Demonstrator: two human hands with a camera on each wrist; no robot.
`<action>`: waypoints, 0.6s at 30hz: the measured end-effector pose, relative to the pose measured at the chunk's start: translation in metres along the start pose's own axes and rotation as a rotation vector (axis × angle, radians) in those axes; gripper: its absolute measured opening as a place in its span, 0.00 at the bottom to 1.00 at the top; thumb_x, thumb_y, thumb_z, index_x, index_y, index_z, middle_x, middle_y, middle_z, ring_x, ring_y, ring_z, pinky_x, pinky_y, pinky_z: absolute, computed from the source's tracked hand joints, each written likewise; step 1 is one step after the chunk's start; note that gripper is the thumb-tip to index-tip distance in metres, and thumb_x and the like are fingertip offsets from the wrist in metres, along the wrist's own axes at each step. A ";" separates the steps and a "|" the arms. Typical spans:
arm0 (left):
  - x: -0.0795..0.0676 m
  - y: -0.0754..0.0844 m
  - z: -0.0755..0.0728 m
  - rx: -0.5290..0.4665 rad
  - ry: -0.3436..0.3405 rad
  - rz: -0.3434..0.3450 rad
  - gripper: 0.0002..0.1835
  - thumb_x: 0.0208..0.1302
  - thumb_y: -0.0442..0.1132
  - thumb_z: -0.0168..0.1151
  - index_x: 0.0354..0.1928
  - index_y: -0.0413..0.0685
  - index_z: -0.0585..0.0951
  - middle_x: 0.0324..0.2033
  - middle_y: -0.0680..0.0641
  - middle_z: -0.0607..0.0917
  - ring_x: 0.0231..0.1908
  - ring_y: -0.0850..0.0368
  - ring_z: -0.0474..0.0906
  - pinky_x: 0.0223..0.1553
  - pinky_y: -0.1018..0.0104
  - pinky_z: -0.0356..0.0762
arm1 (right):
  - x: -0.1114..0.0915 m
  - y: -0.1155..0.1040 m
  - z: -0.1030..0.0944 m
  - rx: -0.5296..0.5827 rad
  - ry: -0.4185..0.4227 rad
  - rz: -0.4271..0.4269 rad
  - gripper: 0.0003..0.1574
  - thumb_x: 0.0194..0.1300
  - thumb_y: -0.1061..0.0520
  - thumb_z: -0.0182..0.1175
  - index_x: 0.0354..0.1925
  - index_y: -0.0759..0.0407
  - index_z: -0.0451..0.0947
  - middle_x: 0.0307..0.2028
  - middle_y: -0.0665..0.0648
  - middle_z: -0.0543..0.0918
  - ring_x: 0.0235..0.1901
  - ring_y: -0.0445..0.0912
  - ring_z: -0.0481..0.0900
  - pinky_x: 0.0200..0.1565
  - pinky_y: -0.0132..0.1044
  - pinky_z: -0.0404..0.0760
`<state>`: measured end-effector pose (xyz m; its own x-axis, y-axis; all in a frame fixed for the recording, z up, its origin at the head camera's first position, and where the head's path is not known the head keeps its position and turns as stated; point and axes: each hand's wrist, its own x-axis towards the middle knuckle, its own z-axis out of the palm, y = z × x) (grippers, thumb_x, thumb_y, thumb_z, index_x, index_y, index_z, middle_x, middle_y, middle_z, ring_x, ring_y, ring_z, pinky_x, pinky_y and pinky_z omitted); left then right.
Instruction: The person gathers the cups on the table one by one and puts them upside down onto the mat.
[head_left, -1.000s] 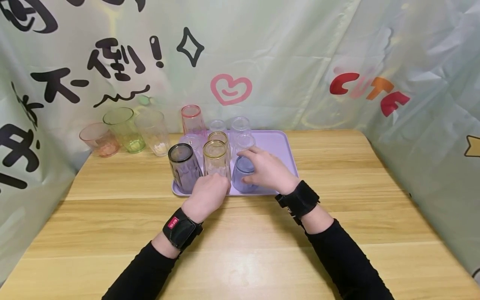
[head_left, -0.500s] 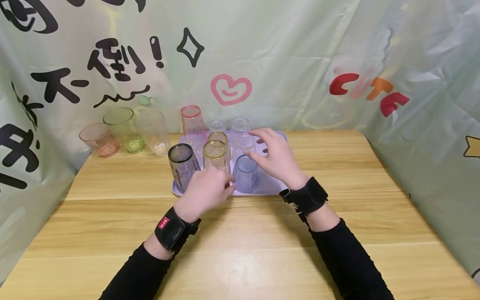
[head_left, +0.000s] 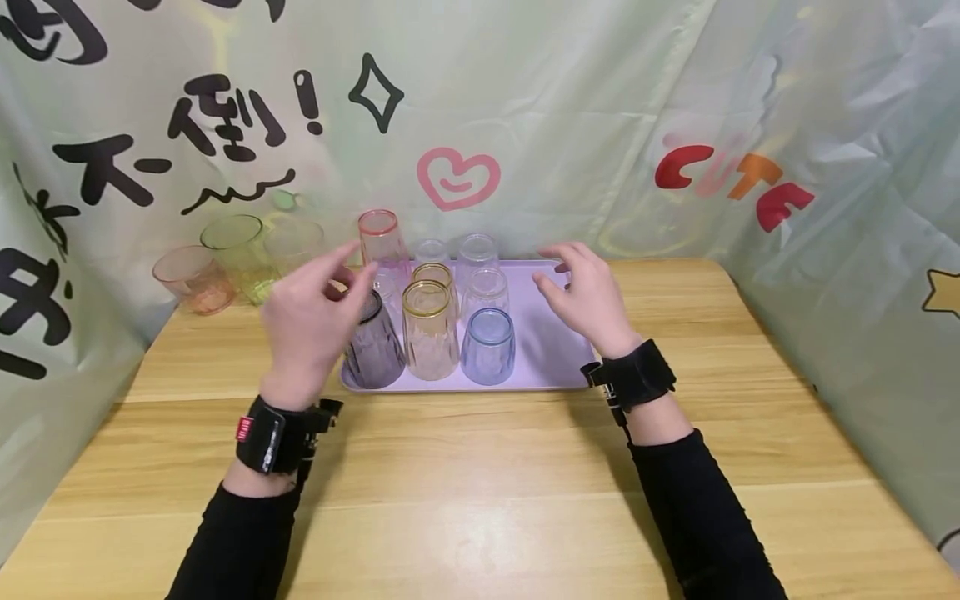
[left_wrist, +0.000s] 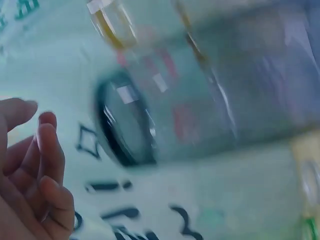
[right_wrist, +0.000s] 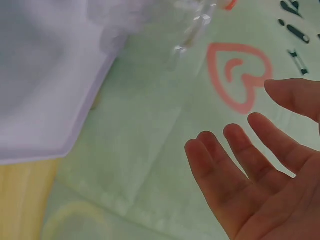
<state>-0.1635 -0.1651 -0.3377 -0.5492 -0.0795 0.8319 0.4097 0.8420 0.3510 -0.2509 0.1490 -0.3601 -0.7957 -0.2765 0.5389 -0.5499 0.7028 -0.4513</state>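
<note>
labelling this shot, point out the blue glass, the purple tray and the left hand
Blue glass (head_left: pixel 488 353), head view: its side wall.
Purple tray (head_left: pixel 549 354), head view: its bare surface.
Left hand (head_left: pixel 309 318), head view: its back.

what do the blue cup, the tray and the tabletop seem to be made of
Blue cup: tinted glass or clear plastic, glossy; its walls are see-through and the rim catches light.
Tray: probably plastic, fairly matte; even lilac colour, rounded corners.
Tabletop: wood or wood-look laminate, satin; grain streaks, soft glare.

Wood-grained table (head_left: pixel 480 500) under lilac tray (head_left: pixel 546 358) and (farther left) pink glass (head_left: pixel 197 279), green glass (head_left: pixel 238 254), clear glass (head_left: pixel 292 243).
</note>
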 end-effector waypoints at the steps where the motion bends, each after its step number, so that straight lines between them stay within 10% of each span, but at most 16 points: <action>1: 0.001 -0.008 -0.002 0.011 0.021 -0.035 0.17 0.58 0.51 0.59 0.48 0.56 0.80 0.24 0.51 0.84 0.18 0.62 0.74 0.16 0.62 0.72 | 0.000 0.003 0.000 -0.014 -0.013 0.012 0.23 0.56 0.50 0.61 0.50 0.56 0.75 0.45 0.56 0.77 0.38 0.46 0.74 0.36 0.44 0.76; 11: -0.003 -0.076 -0.004 0.121 0.042 -0.411 0.39 0.52 0.61 0.59 0.65 0.55 0.62 0.53 0.45 0.65 0.42 0.54 0.67 0.30 0.56 0.65 | -0.004 0.044 0.004 -0.162 -0.308 0.236 0.30 0.54 0.50 0.61 0.54 0.61 0.70 0.47 0.63 0.75 0.43 0.54 0.71 0.43 0.51 0.72; 18: -0.009 -0.103 0.003 0.121 -0.105 -0.629 0.49 0.50 0.65 0.58 0.68 0.52 0.49 0.63 0.46 0.56 0.55 0.51 0.60 0.47 0.48 0.69 | -0.007 0.060 0.005 -0.194 -0.424 0.359 0.34 0.53 0.48 0.62 0.55 0.63 0.69 0.45 0.65 0.76 0.40 0.53 0.72 0.40 0.50 0.74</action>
<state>-0.2026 -0.2492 -0.3826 -0.7282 -0.5298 0.4348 -0.0949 0.7062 0.7017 -0.2798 0.1903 -0.3947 -0.9776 -0.2089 0.0266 -0.2024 0.8969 -0.3932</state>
